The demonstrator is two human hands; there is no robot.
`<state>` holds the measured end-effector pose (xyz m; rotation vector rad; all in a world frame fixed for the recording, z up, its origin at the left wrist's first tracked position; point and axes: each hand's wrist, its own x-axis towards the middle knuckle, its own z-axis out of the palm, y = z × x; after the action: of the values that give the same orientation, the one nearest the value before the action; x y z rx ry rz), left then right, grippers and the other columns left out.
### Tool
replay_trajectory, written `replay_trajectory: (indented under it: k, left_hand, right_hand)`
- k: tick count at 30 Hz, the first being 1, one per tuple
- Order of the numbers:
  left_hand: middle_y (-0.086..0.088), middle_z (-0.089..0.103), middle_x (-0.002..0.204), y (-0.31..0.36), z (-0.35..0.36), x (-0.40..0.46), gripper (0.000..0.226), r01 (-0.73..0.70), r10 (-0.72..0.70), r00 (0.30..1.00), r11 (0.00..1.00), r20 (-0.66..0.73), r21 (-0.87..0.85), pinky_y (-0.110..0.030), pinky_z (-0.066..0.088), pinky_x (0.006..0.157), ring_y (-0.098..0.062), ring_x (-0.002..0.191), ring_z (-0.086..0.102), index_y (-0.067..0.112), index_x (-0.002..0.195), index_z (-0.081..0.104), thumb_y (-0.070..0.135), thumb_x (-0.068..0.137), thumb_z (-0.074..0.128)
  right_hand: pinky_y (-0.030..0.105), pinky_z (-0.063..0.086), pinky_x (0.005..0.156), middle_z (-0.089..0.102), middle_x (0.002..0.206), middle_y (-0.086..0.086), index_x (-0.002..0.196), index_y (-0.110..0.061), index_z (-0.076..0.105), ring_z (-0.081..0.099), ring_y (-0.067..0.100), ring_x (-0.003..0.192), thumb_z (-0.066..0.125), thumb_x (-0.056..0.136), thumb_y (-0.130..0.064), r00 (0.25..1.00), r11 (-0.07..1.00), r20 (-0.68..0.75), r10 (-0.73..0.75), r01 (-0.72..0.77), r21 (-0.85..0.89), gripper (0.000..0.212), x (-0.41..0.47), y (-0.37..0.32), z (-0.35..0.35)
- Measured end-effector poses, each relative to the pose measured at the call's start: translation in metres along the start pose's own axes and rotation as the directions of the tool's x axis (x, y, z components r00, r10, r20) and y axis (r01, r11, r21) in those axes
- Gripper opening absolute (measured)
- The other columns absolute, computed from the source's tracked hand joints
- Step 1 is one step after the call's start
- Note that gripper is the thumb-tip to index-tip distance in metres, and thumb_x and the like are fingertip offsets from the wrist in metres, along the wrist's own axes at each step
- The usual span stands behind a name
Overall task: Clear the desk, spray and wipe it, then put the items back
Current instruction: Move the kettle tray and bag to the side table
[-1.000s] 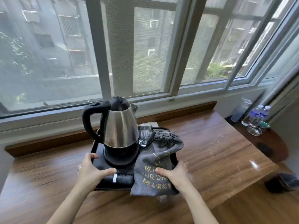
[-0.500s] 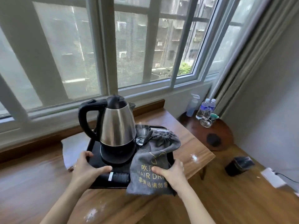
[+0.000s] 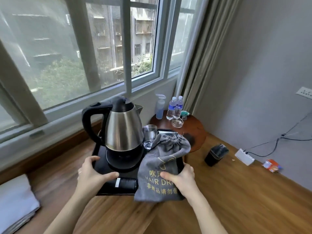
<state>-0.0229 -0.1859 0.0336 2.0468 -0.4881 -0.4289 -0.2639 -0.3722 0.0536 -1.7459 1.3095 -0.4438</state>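
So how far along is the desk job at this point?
Clearing is under way. Water bottles, an ashtray and the spray bottle stand on the round side table. In hand: left hand and right hand grip the black tray carrying kettle, glass and hair dryer bag. Spraying, wiping and putting back remain.

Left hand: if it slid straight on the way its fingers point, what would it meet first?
Probably the kettle: the left hand grips the tray edge, fingers aimed toward its black base. Depth is unclear.
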Motion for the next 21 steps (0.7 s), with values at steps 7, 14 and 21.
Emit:
replay_trajectory:
  k: [7,14,21]
  left_hand:
    - [-0.005,0.051,0.135,0.053,0.086,0.043,0.121,-0.05,0.049,0.994,0.999,0.101,0.0,-0.047,0.039,0.104,-0.026,0.132,0.033,0.024,0.136,0.044,0.06,0.027,0.084]
    - [-0.009,0.048,0.14,0.11,0.191,0.069,0.124,-0.058,0.056,0.995,0.998,0.088,0.021,-0.05,0.036,0.108,-0.029,0.135,0.031,0.021,0.14,0.042,0.056,0.029,0.084]
    - [-0.009,0.051,0.137,0.154,0.283,0.097,0.132,-0.018,0.018,1.0,1.0,0.025,0.006,-0.05,0.038,0.108,-0.03,0.133,0.039,0.019,0.138,0.045,0.066,0.019,0.077]
  right_hand:
    - [0.045,0.047,0.105,0.053,0.128,0.011,0.127,-0.002,0.056,0.048,0.03,0.126,0.078,0.023,-0.079,0.992,0.993,-0.053,0.113,-0.11,0.045,0.131,0.066,0.027,-0.054]
    - [0.042,0.049,0.101,0.061,0.122,0.012,0.12,-0.003,0.062,0.055,0.031,0.121,0.081,0.026,-0.079,0.994,0.994,-0.04,0.103,-0.102,0.031,0.122,0.16,0.062,-0.125]
    - [0.042,0.051,0.098,0.063,0.118,0.012,0.117,-0.004,0.064,0.057,0.031,0.118,0.08,0.026,-0.079,0.996,0.996,-0.003,0.085,-0.085,0.014,0.119,0.255,0.09,-0.183]
